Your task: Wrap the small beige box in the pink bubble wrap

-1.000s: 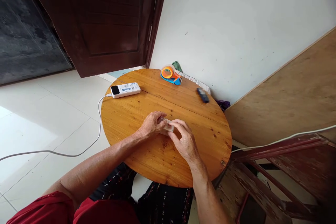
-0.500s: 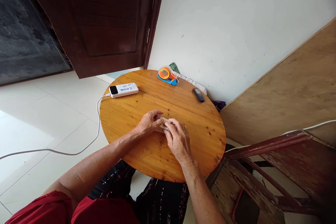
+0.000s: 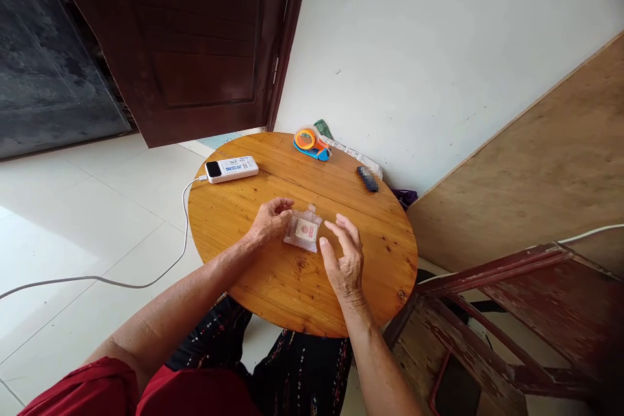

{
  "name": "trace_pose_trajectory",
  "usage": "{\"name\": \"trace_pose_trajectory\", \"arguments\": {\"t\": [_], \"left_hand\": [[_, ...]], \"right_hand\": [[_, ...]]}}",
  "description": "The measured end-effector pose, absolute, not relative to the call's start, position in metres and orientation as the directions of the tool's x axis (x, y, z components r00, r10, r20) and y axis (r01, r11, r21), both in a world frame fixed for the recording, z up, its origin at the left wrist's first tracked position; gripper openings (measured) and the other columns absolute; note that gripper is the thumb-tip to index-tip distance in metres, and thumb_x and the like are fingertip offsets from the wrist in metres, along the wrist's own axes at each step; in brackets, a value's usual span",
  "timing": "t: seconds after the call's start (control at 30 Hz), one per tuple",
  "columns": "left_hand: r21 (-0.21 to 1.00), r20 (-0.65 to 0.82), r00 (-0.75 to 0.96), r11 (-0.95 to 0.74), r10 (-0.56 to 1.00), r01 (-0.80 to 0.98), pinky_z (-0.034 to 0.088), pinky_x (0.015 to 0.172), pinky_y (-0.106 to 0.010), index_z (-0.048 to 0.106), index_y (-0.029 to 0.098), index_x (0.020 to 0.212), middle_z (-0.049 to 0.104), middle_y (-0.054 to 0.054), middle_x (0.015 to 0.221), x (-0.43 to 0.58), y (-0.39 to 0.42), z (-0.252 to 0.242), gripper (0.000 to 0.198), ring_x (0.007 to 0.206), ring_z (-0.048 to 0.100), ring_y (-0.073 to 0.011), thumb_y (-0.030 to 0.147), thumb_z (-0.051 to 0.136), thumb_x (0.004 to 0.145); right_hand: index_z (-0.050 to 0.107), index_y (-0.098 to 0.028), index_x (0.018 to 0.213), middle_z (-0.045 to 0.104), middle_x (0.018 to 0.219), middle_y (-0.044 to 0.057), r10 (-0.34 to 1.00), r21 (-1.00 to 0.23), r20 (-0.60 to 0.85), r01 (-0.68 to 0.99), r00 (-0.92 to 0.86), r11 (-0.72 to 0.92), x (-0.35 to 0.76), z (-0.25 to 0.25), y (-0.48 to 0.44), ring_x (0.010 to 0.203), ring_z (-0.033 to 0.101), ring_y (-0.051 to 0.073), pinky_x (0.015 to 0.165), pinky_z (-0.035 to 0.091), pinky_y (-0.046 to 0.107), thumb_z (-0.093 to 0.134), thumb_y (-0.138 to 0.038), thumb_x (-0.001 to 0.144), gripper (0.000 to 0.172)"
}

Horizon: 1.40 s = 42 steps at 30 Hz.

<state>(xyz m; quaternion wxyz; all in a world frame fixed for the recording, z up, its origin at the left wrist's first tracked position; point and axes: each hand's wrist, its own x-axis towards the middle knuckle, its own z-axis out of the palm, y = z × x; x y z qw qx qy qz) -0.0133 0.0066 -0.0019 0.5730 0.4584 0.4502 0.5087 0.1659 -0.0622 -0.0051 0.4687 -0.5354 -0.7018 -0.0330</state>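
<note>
On the round wooden table (image 3: 253,201) lies a small sheet of clear bubble wrap (image 3: 311,247), unfolded. A flat pale block with red print (image 3: 306,229) rests in its middle. My left hand (image 3: 273,220) is at the wrap's left edge, fingers curved, with a gap between thumb and index finger. Whether its fingertips touch the wrap is hard to tell. To the right of the wrap, my right hand (image 3: 344,248) is raised with fingers spread and nothing in it.
A white power bank (image 3: 232,169) with a plugged-in cable (image 3: 183,221) is at the table's left edge. An orange and blue tape dispenser (image 3: 312,143) stands at the back. A dark blurred object (image 3: 367,179) lies back right. A worn wooden chair (image 3: 492,299) stands to the right.
My right hand has let go of the small packet and moved right, its fingers opening. The wrap now lies spread out, showing the printed block. The left hand has shifted slightly left.
</note>
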Motion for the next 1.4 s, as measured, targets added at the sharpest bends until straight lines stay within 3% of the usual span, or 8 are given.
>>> {"name": "trace_pose_trajectory", "arguments": {"t": [0.27,0.47,0.63,0.8,1.0,1.13,1.27,1.4], "left_hand": [[0.999,-0.015,0.147,0.019,0.989,-0.03,0.035,0.05,-0.019,0.066,0.011,0.079,0.055,0.003,0.058,-0.016,0.001,0.006,0.016,0.051,0.047,-0.0077,0.023,0.058,0.07],[0.981,0.053,0.276,-0.102,0.96,0.166,0.028,0.048,-0.02,0.065,0.014,0.08,0.045,0.007,0.053,-0.019,-0.007,0.01,0.016,0.049,0.038,-0.007,0.026,0.058,0.071],[0.932,0.102,0.323,-0.203,0.941,0.3,0.031,0.052,-0.02,0.061,0.017,0.088,0.045,0.009,0.057,-0.018,-0.01,0.009,0.018,0.052,0.039,-0.0072,0.025,0.064,0.073],[0.924,0.073,0.35,-0.195,0.934,0.328,0.032,0.053,-0.021,0.059,0.019,0.092,0.047,0.01,0.058,-0.016,-0.01,0.006,0.019,0.053,0.041,-0.0076,0.024,0.064,0.074],[0.946,0.035,0.37,-0.15,0.928,0.286,0.032,0.053,-0.021,0.057,0.019,0.092,0.045,0.011,0.058,-0.016,-0.008,0.005,0.02,0.053,0.039,-0.0075,0.027,0.064,0.075],[0.948,0.028,0.37,-0.142,0.928,0.284,0.031,0.053,-0.021,0.057,0.019,0.091,0.044,0.011,0.057,-0.017,-0.008,0.007,0.02,0.053,0.038,-0.0075,0.028,0.065,0.075],[0.95,0.027,0.369,-0.139,0.929,0.281,0.03,0.052,-0.021,0.057,0.018,0.091,0.043,0.011,0.057,-0.017,-0.009,0.008,0.02,0.053,0.038,-0.0074,0.027,0.065,0.075],[0.948,0.038,0.386,-0.155,0.922,0.277,0.029,0.052,-0.022,0.057,0.018,0.091,0.043,0.011,0.056,-0.017,-0.007,0.003,0.02,0.052,0.037,-0.0073,0.028,0.065,0.075]], "right_hand": [[0.071,-0.018,0.1,0.065,0.121,0.015,0.846,-0.716,0.492,0.649,0.207,0.258,0.185,-0.022,-0.048,0.112,0.061,0.027,0.087,0.053,0.044,0.053,-0.042,0.091,0.03],[0.071,-0.02,0.079,0.072,0.102,0.012,0.919,-0.684,0.374,0.707,0.125,0.182,0.196,-0.012,-0.013,0.101,0.064,0.027,0.093,0.047,0.043,0.05,-0.056,0.089,0.043],[0.068,-0.02,0.07,0.071,0.081,0.009,0.952,-0.706,0.291,0.693,0.094,0.147,0.18,-0.008,0.012,0.082,0.064,0.024,0.078,0.048,0.036,0.049,-0.057,0.086,0.045],[0.067,-0.019,0.08,0.068,0.073,0.002,0.972,-0.923,0.146,0.379,0.184,0.067,0.166,-0.006,0.007,0.067,0.058,0.017,0.065,0.045,0.029,0.065,-0.052,0.076,0.034],[0.064,-0.021,0.08,0.072,0.086,0.003,0.959,-0.963,0.215,0.203,0.185,0.177,0.171,-0.002,-0.004,0.082,0.065,0.019,0.078,0.049,0.031,0.066,-0.049,0.08,0.028],[0.066,-0.02,0.097,0.074,0.096,0.008,0.938,-0.908,0.249,0.396,0.239,0.14,0.18,-0.005,-0.002,0.089,0.067,0.023,0.082,0.05,0.036,0.06,-0.048,0.082,0.032],[0.071,-0.022,0.097,0.076,0.097,0.009,0.917,-0.617,0.361,0.781,0.168,0.1,0.185,-0.007,-0.001,0.096,0.063,0.027,0.089,0.044,0.041,0.051,-0.041,0.088,0.029],[0.073,-0.021,0.09,0.075,0.094,0.01,0.924,-0.391,0.365,0.919,0.111,0.044,0.181,-0.003,-0.006,0.091,0.06,0.026,0.083,0.04,0.038,0.044,-0.036,0.095,0.033]]}}
